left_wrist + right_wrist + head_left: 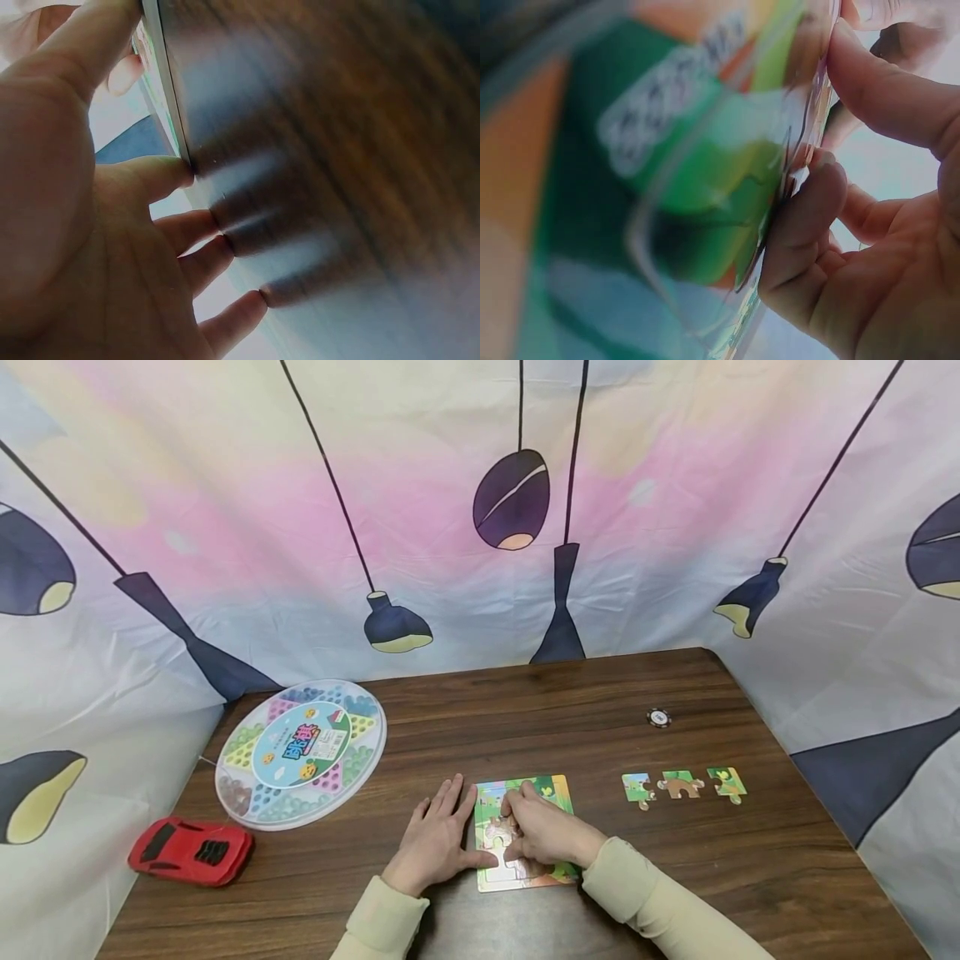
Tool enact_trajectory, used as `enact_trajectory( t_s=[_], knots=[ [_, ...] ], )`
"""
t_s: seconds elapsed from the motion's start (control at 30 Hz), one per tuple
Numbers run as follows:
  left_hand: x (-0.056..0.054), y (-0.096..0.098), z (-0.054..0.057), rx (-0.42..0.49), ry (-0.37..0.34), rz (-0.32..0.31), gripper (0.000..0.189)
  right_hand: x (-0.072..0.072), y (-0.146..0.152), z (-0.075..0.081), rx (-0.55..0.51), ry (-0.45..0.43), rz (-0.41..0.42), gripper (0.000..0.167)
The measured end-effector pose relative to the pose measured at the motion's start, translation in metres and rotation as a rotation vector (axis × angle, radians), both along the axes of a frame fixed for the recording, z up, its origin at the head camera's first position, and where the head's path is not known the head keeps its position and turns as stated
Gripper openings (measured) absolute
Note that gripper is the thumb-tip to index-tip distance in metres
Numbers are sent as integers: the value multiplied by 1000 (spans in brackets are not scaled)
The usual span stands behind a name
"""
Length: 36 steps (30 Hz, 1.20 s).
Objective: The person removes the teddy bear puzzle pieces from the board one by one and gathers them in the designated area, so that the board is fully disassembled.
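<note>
A jigsaw puzzle board (558, 793) with a bright cartoon picture lies in front of me. Pale bare tray shows at its lower left, where pieces are out. My left hand (435, 843) rests beside the board, fingers straight with tips on the table and thumb across the board's left edge. Over the board's middle, my right hand (551, 831) has curled fingers and a thumb set at a puzzle piece, largely hidden beneath the hand. In the right wrist view, the fingertips (823, 161) and thumb come right down to the printed surface.
Three loose puzzle pieces (681, 785) lie in a row to the right. Behind them is a poker chip (659, 717). On the left are a round Chinese checkers box (375, 727) and a red toy car (191, 852). A printed curtain (450, 568) hangs around the wooden table (517, 718).
</note>
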State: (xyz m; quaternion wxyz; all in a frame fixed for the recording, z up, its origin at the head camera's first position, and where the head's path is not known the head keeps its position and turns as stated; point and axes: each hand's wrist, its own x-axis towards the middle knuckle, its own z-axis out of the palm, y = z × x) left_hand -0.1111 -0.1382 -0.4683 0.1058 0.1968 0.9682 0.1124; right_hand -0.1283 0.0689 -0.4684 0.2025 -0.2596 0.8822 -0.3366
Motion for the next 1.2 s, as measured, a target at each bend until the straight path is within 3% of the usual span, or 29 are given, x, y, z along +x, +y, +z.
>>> enact_trajectory(
  t_s=[0.87,1.2],
  knots=[
    [0,0,1,12,4,2,104,1,-3,0,9,-10,-30,38],
    [0,1,2,-7,3,3,103,0,-2,3,-74,-33,-4,37]
  ],
)
